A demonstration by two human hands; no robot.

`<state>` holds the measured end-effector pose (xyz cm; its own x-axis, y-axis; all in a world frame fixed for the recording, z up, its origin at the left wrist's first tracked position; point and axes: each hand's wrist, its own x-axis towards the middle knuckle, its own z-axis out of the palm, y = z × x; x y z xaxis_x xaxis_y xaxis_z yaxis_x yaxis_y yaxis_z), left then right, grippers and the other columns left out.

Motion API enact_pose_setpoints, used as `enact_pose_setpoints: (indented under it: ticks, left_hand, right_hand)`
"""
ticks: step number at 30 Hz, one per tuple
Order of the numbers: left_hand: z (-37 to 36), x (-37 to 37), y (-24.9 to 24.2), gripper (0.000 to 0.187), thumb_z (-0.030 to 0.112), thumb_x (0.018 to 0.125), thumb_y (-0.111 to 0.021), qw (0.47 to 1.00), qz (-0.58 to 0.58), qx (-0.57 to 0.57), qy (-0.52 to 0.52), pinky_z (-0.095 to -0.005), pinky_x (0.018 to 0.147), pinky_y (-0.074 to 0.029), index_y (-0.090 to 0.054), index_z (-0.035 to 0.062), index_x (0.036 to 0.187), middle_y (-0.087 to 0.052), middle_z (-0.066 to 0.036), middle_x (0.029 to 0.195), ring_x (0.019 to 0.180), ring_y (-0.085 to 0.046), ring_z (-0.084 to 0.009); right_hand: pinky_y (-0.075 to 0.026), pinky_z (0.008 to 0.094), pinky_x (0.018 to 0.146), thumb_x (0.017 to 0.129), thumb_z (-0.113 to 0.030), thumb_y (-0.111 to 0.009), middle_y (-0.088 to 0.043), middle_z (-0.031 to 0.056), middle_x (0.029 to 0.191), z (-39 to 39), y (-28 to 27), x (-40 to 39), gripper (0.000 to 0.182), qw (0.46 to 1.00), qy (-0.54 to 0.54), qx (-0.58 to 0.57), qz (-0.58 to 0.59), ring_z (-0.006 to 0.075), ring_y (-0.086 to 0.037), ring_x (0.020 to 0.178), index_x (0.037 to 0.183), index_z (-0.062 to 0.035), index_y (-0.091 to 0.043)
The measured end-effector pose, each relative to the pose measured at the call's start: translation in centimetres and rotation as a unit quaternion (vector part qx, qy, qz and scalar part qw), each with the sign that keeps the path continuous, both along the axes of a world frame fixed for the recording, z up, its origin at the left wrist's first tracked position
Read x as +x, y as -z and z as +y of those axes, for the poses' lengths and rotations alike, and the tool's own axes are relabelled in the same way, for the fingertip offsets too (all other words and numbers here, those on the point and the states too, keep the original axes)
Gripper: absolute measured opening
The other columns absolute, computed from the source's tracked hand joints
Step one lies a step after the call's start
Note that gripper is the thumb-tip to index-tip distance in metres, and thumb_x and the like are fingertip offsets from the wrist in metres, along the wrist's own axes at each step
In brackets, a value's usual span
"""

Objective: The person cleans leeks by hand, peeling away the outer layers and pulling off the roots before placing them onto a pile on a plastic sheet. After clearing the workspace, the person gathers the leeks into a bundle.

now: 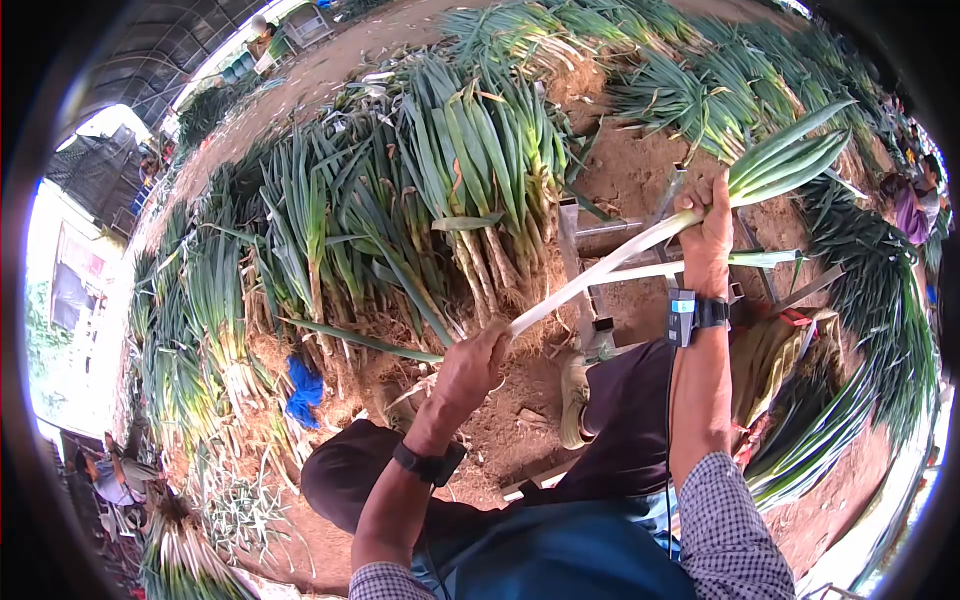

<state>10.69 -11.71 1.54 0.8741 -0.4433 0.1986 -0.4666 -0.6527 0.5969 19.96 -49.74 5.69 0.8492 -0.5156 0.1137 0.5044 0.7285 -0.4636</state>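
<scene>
A long green onion (pixel 600 272) slants across the middle, held in both hands. Its root end is inside my left hand (pixel 473 372), whose fingers are closed round it. My right hand (pixel 708 222) grips the same onion higher up, just below where the green leaves (pixel 790 160) fan out. Beneath it, a second pale stalk (pixel 640 271) with a cut-looking green end lies across a metal frame (pixel 600 226), passing below my right hand. Near my left hand, a loose green leaf (pixel 370 341) stretches out to the left.
Large bundles of untrimmed green onions (pixel 490 150) stand to the left and ahead, roots down on bare soil (pixel 630 170). More onions (pixel 870 300) are heaped on the right. A blue cloth-like scrap (pixel 304 392) lies at left. Other people (pixel 110 475) are at the edges.
</scene>
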Motion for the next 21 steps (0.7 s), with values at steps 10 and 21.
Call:
enact_pose_setpoints:
  ticks: [10, 21]
  left_hand:
    - [-0.2, 0.2, 0.5, 0.023, 0.011, 0.094, -0.057, 0.986, -0.117, 0.121, 0.0, -0.0446, 0.062, -0.054, -0.058, -0.0004, 0.115, -0.067, -0.022, 0.092, 0.075, -0.068, -0.0358]
    - [-0.1, 0.5, 2.1, 0.016, 0.014, 0.093, -0.062, 0.994, 0.054, -0.085, -0.028, -0.0414, 0.059, -0.051, -0.063, -0.0013, 0.099, -0.066, -0.022, 0.082, 0.067, -0.067, -0.0341]
  right_hand:
    - [-0.039, 0.0264, 0.057, 0.099, -0.026, -0.063, -0.035, -0.0064, 0.068, 0.4, -0.4, 0.2, 0.018, 1.0, 0.012, 0.004, -0.024, 0.0075, -0.032, 0.057, 0.093, -0.0095, -0.058]
    - [-0.04, 0.0261, 0.058, 0.097, -0.031, -0.064, -0.038, -0.0066, 0.065, -0.2, -0.3, -0.4, 0.022, 0.983, -0.107, 0.033, -0.148, 0.0077, -0.036, 0.054, 0.099, -0.0095, -0.061]
